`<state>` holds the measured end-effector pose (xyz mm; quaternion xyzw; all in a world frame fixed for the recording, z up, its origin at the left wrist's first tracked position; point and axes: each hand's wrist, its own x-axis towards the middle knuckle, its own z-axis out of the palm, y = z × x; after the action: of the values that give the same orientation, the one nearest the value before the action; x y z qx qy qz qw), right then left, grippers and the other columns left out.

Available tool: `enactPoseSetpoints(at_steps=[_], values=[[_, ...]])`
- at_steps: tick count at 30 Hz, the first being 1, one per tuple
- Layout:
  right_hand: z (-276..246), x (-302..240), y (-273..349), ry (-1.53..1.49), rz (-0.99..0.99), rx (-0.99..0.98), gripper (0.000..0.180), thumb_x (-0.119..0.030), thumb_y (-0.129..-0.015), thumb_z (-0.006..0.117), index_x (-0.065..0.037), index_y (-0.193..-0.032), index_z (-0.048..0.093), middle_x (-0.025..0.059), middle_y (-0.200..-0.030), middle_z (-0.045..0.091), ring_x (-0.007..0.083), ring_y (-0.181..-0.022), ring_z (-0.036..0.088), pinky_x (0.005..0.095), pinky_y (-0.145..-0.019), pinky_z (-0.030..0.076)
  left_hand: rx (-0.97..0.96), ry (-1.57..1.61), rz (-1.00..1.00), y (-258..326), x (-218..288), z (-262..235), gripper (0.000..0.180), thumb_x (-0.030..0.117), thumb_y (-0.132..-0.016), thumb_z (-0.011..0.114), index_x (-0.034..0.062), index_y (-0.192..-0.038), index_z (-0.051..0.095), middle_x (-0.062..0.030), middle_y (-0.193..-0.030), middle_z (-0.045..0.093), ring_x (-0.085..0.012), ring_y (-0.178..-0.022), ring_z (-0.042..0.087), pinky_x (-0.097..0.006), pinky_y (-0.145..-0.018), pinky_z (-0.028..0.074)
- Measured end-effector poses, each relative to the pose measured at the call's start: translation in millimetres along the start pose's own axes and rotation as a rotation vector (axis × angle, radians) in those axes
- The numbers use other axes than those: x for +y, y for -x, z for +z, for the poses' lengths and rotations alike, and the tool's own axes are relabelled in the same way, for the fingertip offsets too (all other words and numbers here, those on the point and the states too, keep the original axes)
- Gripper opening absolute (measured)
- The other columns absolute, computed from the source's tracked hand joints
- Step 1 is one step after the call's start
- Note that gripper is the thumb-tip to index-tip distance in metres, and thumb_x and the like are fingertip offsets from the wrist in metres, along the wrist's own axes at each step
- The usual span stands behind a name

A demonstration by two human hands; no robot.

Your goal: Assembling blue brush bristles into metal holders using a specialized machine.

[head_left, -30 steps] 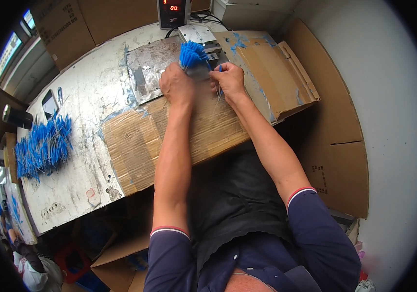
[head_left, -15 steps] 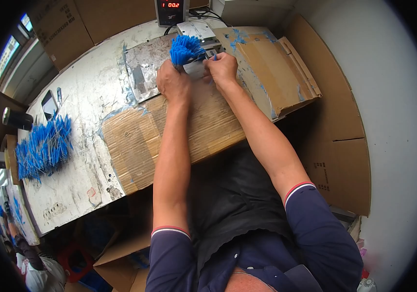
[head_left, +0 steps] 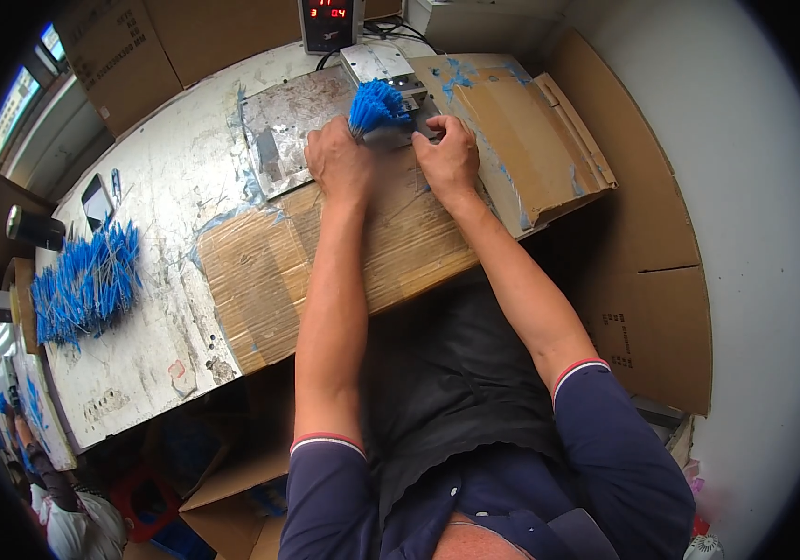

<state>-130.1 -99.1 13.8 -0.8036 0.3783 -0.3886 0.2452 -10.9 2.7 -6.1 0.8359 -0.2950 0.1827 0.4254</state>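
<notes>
Blue strands (head_left: 377, 103) fill the clasped left hand (head_left: 338, 161); the right hand (head_left: 450, 161) is spread.

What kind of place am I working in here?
Probably a small factory or workshop bench: a heap of thin blue-and-grey pieces lies on the scuffed white table, a box with red digits stands at the back, and the left hand grips a similar bunch.
</notes>
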Motion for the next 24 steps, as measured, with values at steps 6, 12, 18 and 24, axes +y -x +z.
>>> enactPoseSetpoints(at_steps=[6,12,18,24], values=[[-14,-5,7,0.252,-0.089,-0.179,0.023,-0.025,-0.078,0.081,-0.007,-0.089,0.071,0.0131,-0.098,0.069,0.0343,-0.103,0.063,0.0434,-0.092,0.051,0.017,-0.081,0.078,0,1,0,0.012,0.006,-0.082,0.063,0.0064,-0.093,0.069,-0.0129,-0.099,0.07,-0.0359,-0.097,0.061,-0.047,-0.085,0.047],[-14,0,0,0.307,-0.067,-0.249,0.017,-0.023,-0.08,0.075,-0.006,-0.082,0.074,0.0167,-0.092,0.073,0.0377,-0.092,0.07,0.0473,-0.084,0.055,-0.043,-0.211,0.081,-2,6,1,0.014,0.005,-0.082,0.061,0.0048,-0.094,0.068,-0.0142,-0.096,0.068,-0.0354,-0.097,0.061,-0.048,-0.084,0.047],[-19,3,1,0.226,-0.015,-0.243,0.016,-0.023,-0.081,0.072,-0.008,-0.081,0.076,0.0149,-0.082,0.075,0.0347,-0.08,0.073,0.0449,-0.076,0.057,0.016,-0.201,0.047,-1,1,3,0.013,0.005,-0.083,0.062,0.0038,-0.095,0.067,-0.0168,-0.093,0.068,-0.0375,-0.095,0.061,-0.049,-0.082,0.048],[-10,-6,-6,0.176,-0.04,-0.28,0.014,-0.021,-0.08,0.073,-0.008,-0.079,0.075,0.016,-0.08,0.074,0.0357,-0.08,0.073,0.0451,-0.076,0.058,0.091,0.063,-0.163,-4,-5,-1,0.005,0.007,-0.089,0.064,0.004,-0.091,0.06,-0.0203,-0.086,0.067,-0.0418,-0.087,0.063,-0.053,-0.078,0.048]])
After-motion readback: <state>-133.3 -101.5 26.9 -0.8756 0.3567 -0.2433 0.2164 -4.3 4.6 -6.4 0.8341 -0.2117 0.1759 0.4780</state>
